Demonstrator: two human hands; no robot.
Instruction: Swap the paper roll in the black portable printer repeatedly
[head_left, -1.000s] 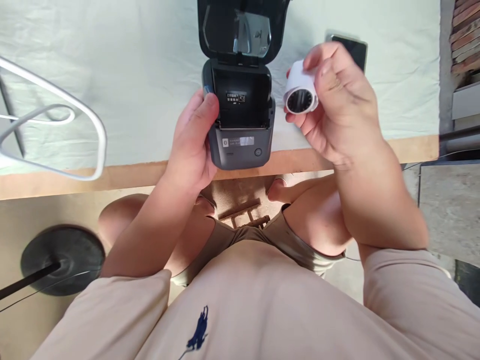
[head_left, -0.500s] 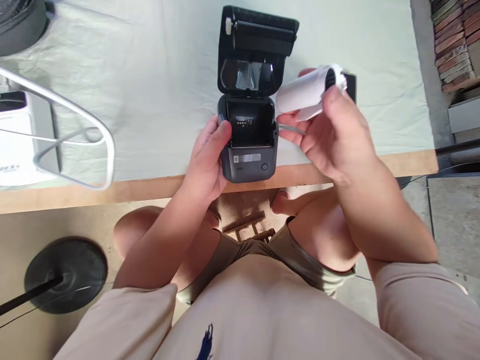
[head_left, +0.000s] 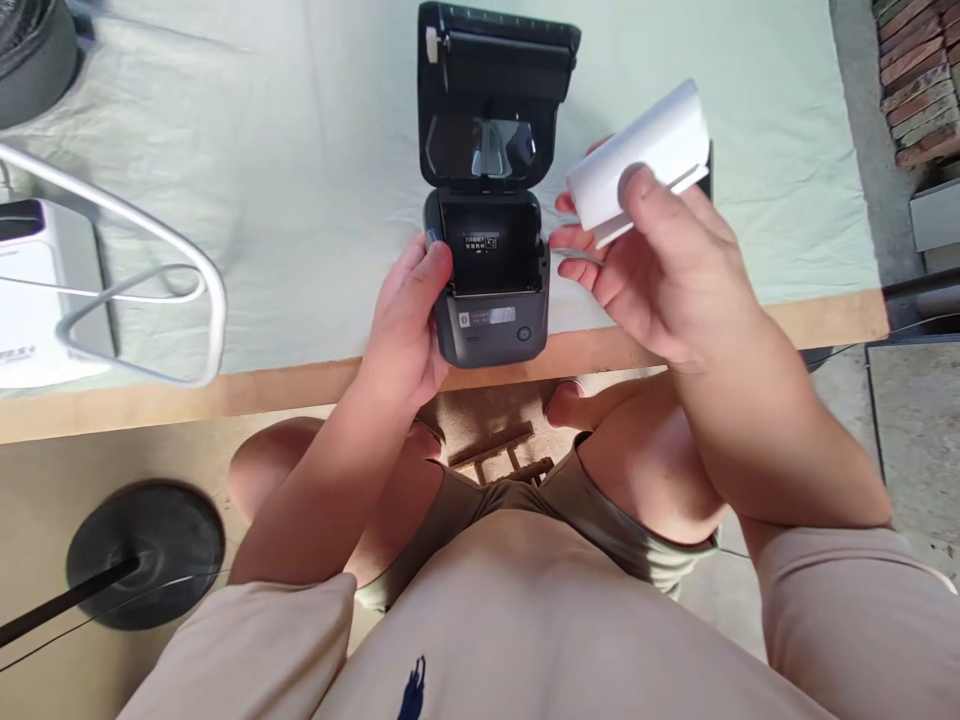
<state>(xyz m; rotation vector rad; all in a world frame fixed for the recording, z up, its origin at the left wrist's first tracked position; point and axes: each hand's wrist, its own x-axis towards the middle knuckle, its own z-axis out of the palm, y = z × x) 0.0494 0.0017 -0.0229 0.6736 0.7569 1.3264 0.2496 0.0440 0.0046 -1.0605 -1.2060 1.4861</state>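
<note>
Tablecloth point(head_left: 300, 150), pale green, covered the table. Left hand point(head_left: 405, 330) gripped the dark grey label printer point(head_left: 491, 290) at the table edge, lid up, bay empty. Right hand point(head_left: 660, 270) pinched a white paper roll point(head_left: 645, 160) just right of the printer, tilted.

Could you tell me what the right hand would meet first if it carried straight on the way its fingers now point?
The right hand, gripping the paper roll, points up and left toward the printer. Going straight on, it would probably meet the raised lid first, though depth is unclear from this view.
</note>
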